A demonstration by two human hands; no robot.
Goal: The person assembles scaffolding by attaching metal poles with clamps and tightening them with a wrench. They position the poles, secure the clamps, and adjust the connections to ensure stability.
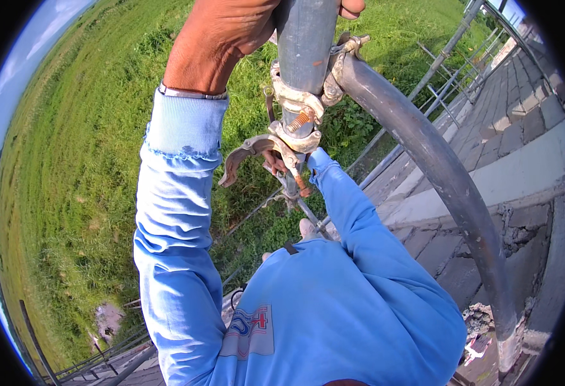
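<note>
Head view: the person stands high on scaffolding and looks down over their own blue-sleeved arms to the grass field (89, 161) far below. The left hand (215, 42) is closed around the upright grey scaffold tube (305, 38) at the top edge of the picture; its fingers wrap the tube fully, with a fingertip showing on the tube's far side. Just under that grip, a fastened coupler (324, 77) already ties the upright to a curved-looking ledger tube (437, 174) that runs off toward the lower right, along the paved wall top (514, 128). Below it sits a second, rusty scaffold clamp (273, 151) on the upright, its hinged flap swung open to the left and its threaded bolt hanging loose. The right hand (274, 162) reaches up into this clamp; only a little of it shows behind the metal, so I cannot tell how its fingers are set or what they pinch. As I judge it, one joint is made and the lower clamp is not yet closed or tightened.
</note>
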